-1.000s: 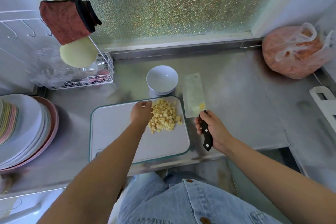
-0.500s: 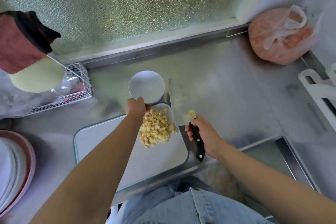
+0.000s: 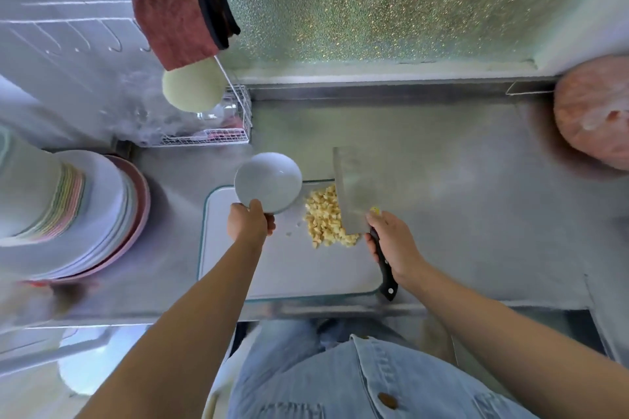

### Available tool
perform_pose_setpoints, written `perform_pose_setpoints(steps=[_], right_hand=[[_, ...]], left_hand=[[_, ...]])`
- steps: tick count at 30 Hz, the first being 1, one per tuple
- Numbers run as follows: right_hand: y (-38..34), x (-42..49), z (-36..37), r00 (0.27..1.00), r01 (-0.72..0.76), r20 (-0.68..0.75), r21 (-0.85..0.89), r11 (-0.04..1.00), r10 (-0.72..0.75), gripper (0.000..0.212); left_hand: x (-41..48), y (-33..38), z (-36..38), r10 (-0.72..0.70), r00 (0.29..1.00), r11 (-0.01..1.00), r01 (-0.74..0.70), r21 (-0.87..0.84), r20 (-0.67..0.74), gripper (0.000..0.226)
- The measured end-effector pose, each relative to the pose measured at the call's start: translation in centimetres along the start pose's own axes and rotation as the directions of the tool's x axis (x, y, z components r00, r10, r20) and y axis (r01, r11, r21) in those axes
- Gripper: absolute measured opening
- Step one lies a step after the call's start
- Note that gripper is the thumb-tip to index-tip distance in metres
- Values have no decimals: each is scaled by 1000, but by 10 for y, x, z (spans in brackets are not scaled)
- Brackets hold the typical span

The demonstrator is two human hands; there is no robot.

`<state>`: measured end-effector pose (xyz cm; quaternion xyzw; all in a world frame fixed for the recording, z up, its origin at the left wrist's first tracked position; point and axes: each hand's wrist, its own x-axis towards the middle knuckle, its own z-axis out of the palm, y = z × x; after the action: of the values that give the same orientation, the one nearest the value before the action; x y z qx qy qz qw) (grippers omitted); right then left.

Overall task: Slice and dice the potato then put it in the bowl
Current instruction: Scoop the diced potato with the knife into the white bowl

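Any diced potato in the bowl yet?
No, the round white bowl in the left hand shows a bare inside; the yellow potato cubes lie on the white cutting board.

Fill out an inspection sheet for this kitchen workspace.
Surface: steel counter, with a white cutting board at its near edge.
Job's things: diced potato piled on the board; white bowl empty, left of the pile; cleaver blade against the pile's right side.
Clutter: stacked plates at left; wire rack; pink bag at far right.
Grips: left grip holds the bowl's near rim; right grip holds the cleaver's handle.
Cables: nothing seen.
Surroundings: frosted window behind; red cloth hanging at upper left.
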<state>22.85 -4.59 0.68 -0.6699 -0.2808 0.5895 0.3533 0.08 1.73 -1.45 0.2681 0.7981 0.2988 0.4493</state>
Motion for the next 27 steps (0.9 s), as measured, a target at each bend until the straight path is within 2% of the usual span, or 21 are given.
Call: perform_pose_setpoints(steps=[4, 7, 9, 10, 12, 14, 17, 19, 22, 27], right_hand=[[10, -7, 7, 998, 52, 49, -95, 994, -47, 33], [16, -7, 2, 997, 77, 25, -141, 987, -74, 33], [20, -5, -7, 993, 104, -34, -176, 979, -111, 32], [22, -4, -13, 989, 116, -66, -186, 976, -130, 32], [25, -2, -28, 982, 119, -121, -201, 972, -145, 33], [29, -3, -45, 973, 103, -180, -227, 968, -145, 33], [39, -7, -69, 958, 74, -242, -304, 950, -152, 35], [48, -9, -80, 953, 59, -258, -349, 935, -156, 36], [60, -8, -90, 957, 48, -251, -356, 933, -145, 38], [67, 3, -87, 965, 73, -204, -397, 915, -166, 49]], left_hand=[[-9, -28, -21, -46, 998, 996, 49, -73, 43, 28], [-14, -33, -24, -50, 995, 995, 57, -87, 81, 30], [-18, -36, -22, -41, 999, 999, 41, 11, 3, 40], [-21, -39, -22, -22, 999, 993, 26, 116, -36, 43], [-34, -48, -16, 80, 996, 939, -60, 339, -43, 39], [-51, -55, -5, 251, 967, 855, -243, 459, 45, 33], [-68, -61, 18, 520, 819, 666, -566, 486, 241, 23], [-70, -61, 32, 600, 720, 535, -685, 496, 347, 21], [-67, -57, 45, 630, 674, 446, -721, 531, 386, 36], [-54, -50, 53, 500, 753, 458, -649, 607, 427, 60]])
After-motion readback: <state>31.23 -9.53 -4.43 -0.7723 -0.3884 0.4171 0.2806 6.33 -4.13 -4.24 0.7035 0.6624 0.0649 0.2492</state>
